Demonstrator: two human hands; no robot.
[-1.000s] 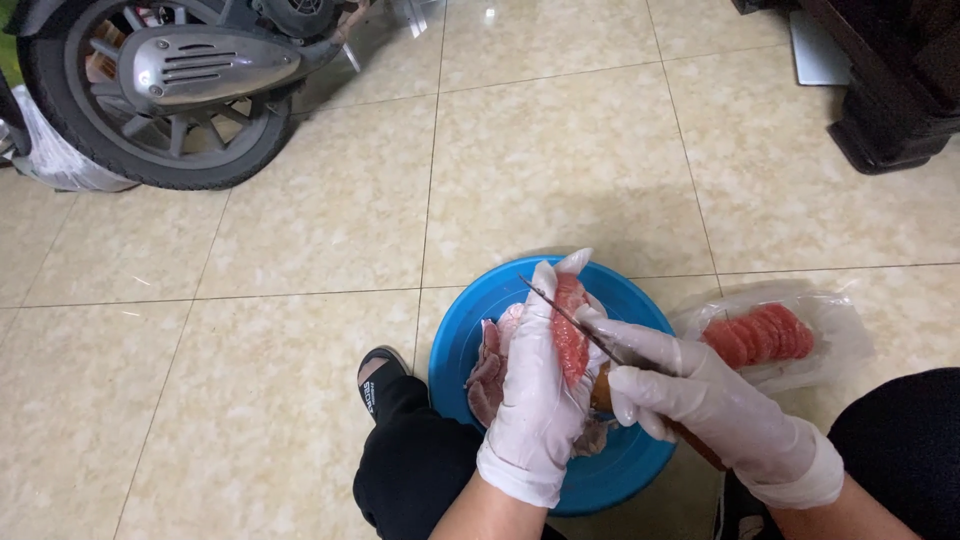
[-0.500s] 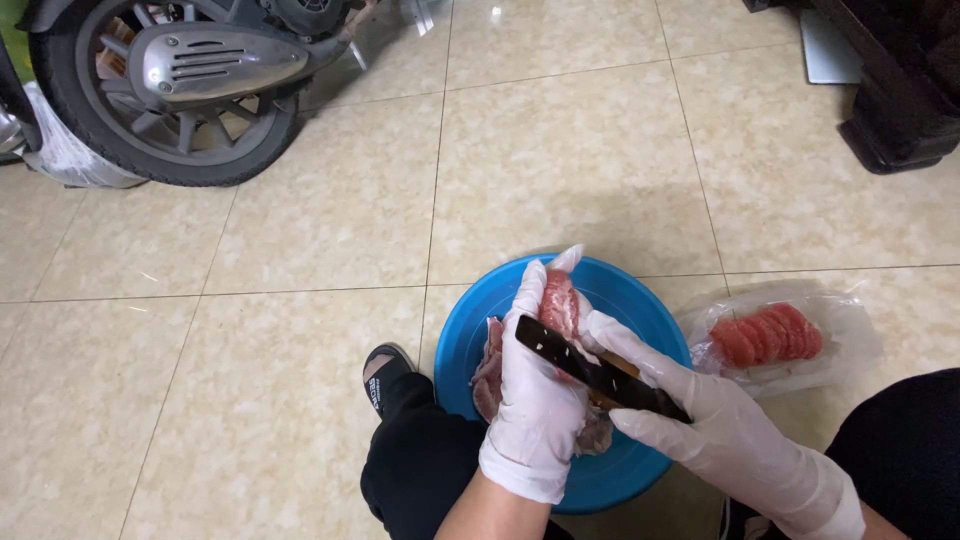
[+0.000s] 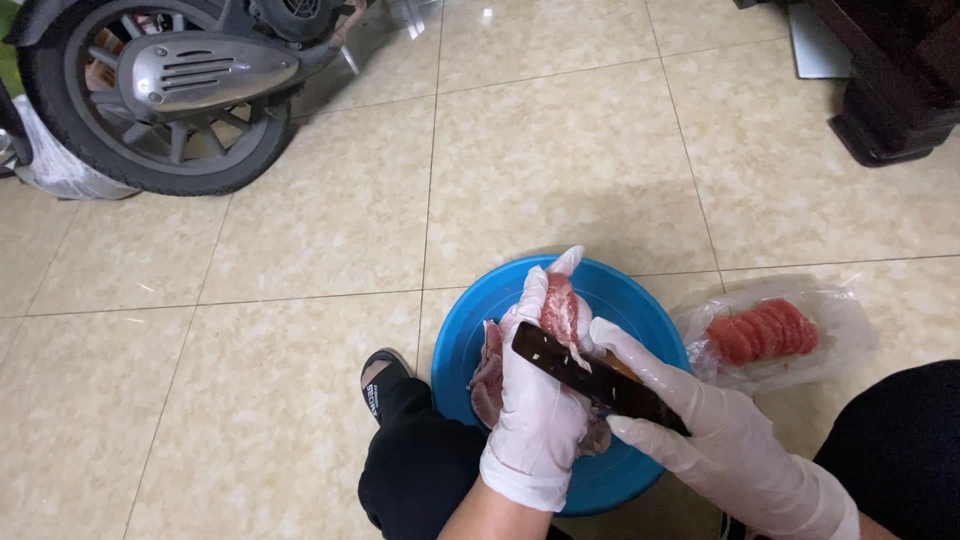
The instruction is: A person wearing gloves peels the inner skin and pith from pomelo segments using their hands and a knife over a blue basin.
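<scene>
Both my hands wear white gloves over a round blue basin (image 3: 640, 305) on the tiled floor. My left hand (image 3: 540, 400) holds a pink piece of raw meat (image 3: 558, 310) upright in its fingers. My right hand (image 3: 710, 435) grips a dark-bladed knife (image 3: 580, 372), whose blade lies across the back of my left hand, pointing left. More pale meat (image 3: 487, 375) sits in the basin under my left hand.
A clear plastic bag (image 3: 840, 320) with red meat slices (image 3: 762, 330) lies right of the basin. A scooter's rear wheel (image 3: 150, 100) stands at top left, dark wooden furniture (image 3: 895, 80) at top right. My knee and sandal (image 3: 385, 385) are beside the basin.
The knife has swung from cutting along the meat to lying flat across the back of my left hand. My left hand keeps holding the meat over the basin.
</scene>
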